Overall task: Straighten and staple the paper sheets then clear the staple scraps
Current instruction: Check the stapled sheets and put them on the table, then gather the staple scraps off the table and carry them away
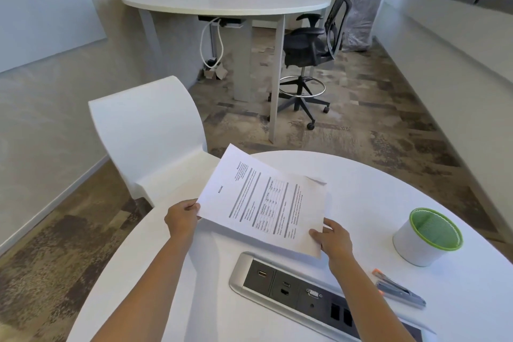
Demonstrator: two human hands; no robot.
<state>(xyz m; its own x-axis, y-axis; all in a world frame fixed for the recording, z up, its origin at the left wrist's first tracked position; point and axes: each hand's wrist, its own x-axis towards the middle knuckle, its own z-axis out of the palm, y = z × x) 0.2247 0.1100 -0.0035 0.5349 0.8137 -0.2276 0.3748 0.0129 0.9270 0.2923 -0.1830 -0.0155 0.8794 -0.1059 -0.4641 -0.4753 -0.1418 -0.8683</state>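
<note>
Sheets (263, 203) held above table's (374, 203) far edge, left hand (181, 219) pinching one near corner, right hand (331, 237) the other. Light, floppy, far corner dog-eared; best gripped at edges, tapped square. Stapler (401, 290) near right edge, untouched.

Head view, 1 camera.
Worn on the head, it looks forward and down, close over the table (361, 203), room beyond.

White round table (361, 191) with stapler (401, 290), green-rimmed cup (424, 239), port panel (305, 294).
</note>
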